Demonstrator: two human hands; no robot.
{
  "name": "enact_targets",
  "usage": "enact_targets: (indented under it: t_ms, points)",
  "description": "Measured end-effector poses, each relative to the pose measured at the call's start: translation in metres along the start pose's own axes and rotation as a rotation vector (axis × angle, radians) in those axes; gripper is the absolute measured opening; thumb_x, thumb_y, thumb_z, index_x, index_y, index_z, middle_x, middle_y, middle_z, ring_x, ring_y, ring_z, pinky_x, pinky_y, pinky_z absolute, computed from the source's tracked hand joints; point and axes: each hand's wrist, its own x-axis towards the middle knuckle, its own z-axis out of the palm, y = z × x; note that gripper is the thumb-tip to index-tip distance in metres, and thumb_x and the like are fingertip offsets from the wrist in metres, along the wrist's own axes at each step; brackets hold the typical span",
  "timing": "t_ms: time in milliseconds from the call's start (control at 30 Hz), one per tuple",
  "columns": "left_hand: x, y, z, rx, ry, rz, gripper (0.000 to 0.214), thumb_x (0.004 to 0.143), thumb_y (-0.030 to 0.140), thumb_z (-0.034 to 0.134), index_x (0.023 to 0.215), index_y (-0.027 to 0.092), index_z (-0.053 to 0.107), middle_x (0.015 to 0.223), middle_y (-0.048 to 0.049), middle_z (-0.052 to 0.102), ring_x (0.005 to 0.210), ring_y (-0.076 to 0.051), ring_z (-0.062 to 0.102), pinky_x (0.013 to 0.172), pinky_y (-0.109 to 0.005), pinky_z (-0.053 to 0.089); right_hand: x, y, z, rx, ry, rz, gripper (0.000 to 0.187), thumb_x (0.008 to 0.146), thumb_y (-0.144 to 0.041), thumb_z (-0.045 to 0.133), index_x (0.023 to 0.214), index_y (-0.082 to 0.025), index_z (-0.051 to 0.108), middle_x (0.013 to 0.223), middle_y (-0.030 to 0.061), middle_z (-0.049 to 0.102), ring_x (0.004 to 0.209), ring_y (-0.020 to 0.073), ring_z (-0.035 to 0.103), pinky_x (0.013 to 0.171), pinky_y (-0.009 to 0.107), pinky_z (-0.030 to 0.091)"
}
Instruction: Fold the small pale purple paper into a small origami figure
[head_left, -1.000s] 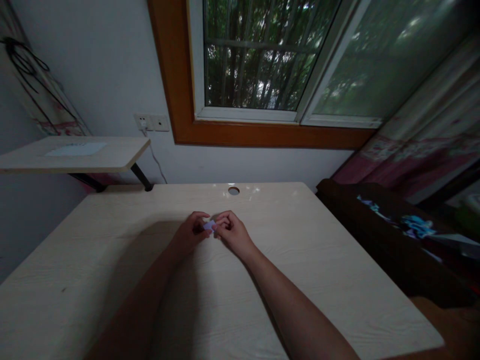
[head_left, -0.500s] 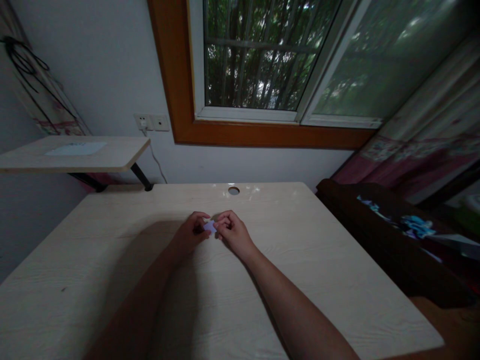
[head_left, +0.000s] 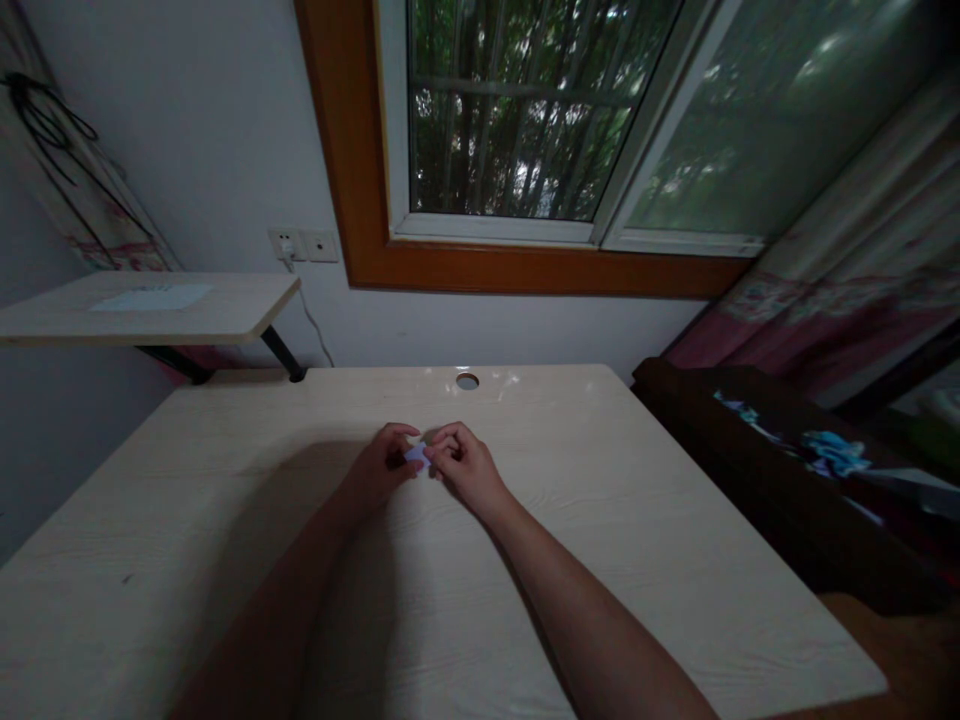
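Observation:
Between my two hands is a small pale-purple piece that looks like folded paper (head_left: 415, 454), held just above the light wooden desk (head_left: 600, 560). My left hand (head_left: 381, 466) pinches its left side, thumb below and index finger curled over. From the right, my right hand (head_left: 466, 466) grips the other edge between thumb and fingertips. The fingers cover much of the piece, so its full shape is hidden.
A raised shelf (head_left: 247, 315) on black legs stands at the desk's back left, with a white sheet (head_left: 154, 297) on it. A round cable hole (head_left: 467, 382) lies near the back edge. Dark furniture (head_left: 750, 470) with a blue cloth (head_left: 836, 452) is at right.
My right thumb and fingertips have shifted slightly to the left over the purple piece, covering a bit more of it. My left hand stays almost still.

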Motion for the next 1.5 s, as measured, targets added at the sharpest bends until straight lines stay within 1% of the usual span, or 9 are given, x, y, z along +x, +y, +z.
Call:
enact_targets:
  t_ms: [133,233,333,533,733,1000,1233,1400,1500]
  points:
    - [0.001,-0.001,0.0,-0.009,0.016,-0.005,0.042,0.078,0.03,0.071,0.113,0.02,0.051,0.072,0.0043,0.057,0.065,-0.013,0.057,0.062,-0.025,0.042,0.0,-0.002,0.001,0.019,0.028,-0.002,0.021,0.082,-0.035,0.069,0.092,-0.021,0.057,0.073,-0.0023,0.065,0.053,0.0107,0.057,0.053,0.024,0.044]
    - [0.001,-0.004,0.0,-0.021,0.036,0.008,0.042,0.079,0.031,0.072,0.113,0.02,0.051,0.072,0.0042,0.057,0.065,-0.013,0.057,0.062,-0.025,0.042,0.001,0.0,0.001,0.025,0.005,0.001,0.024,0.08,-0.034,0.071,0.095,-0.021,0.057,0.078,-0.0008,0.067,0.056,0.011,0.058,0.055,0.024,0.045]
    - [0.001,-0.006,0.0,-0.038,0.031,0.016,0.042,0.079,0.03,0.072,0.114,0.019,0.051,0.073,0.004,0.057,0.067,-0.013,0.058,0.063,-0.025,0.042,0.002,0.002,0.001,0.021,-0.02,-0.005,0.026,0.077,-0.03,0.073,0.096,-0.021,0.057,0.08,-0.0004,0.067,0.057,0.0108,0.058,0.055,0.024,0.044]
    - [0.001,-0.006,-0.001,-0.044,0.008,0.026,0.042,0.079,0.028,0.072,0.113,0.018,0.05,0.073,0.0045,0.054,0.065,-0.012,0.055,0.061,-0.023,0.041,0.003,0.005,0.001,0.016,-0.018,0.005,0.024,0.076,-0.024,0.071,0.095,-0.021,0.056,0.072,-0.0032,0.064,0.057,0.0111,0.057,0.055,0.023,0.042]
    - [0.0,-0.005,-0.001,-0.039,-0.023,0.033,0.041,0.079,0.026,0.071,0.114,0.02,0.05,0.073,0.0044,0.054,0.065,-0.012,0.053,0.061,-0.023,0.04,0.001,0.004,0.001,0.005,-0.003,-0.011,0.021,0.075,-0.016,0.065,0.092,-0.022,0.054,0.067,-0.0055,0.062,0.054,0.0106,0.055,0.054,0.023,0.041]
    - [0.001,-0.01,-0.002,-0.047,-0.02,0.057,0.039,0.082,0.027,0.069,0.114,0.02,0.049,0.075,0.0033,0.055,0.067,-0.013,0.055,0.062,-0.024,0.041,0.004,0.01,0.0,0.032,0.016,0.001,0.021,0.073,-0.015,0.063,0.091,-0.022,0.053,0.065,-0.0059,0.061,0.051,0.0102,0.055,0.051,0.022,0.041]
    - [0.003,-0.01,-0.003,-0.038,0.055,0.082,0.034,0.082,0.023,0.066,0.112,0.019,0.049,0.072,0.0049,0.052,0.064,-0.012,0.053,0.062,-0.024,0.04,0.004,0.006,0.0,0.049,0.007,0.008,0.026,0.074,-0.019,0.065,0.097,-0.022,0.052,0.069,-0.0056,0.062,0.053,0.01,0.056,0.054,0.022,0.043]
    - [0.001,-0.009,-0.001,-0.007,0.024,0.058,0.036,0.08,0.021,0.067,0.112,0.019,0.051,0.076,0.0036,0.053,0.065,-0.012,0.052,0.061,-0.023,0.04,0.004,0.004,0.001,-0.001,-0.023,-0.008,0.034,0.075,-0.019,0.067,0.105,-0.022,0.052,0.073,-0.0054,0.061,0.056,0.0096,0.055,0.056,0.022,0.042]
    - [0.0,-0.007,0.0,0.005,0.017,0.054,0.037,0.08,0.02,0.067,0.113,0.019,0.051,0.077,0.0035,0.053,0.066,-0.012,0.051,0.061,-0.023,0.039,0.004,0.005,0.0,-0.009,-0.023,-0.002,0.033,0.076,-0.02,0.067,0.106,-0.023,0.052,0.07,-0.006,0.059,0.057,0.0109,0.055,0.057,0.023,0.042]
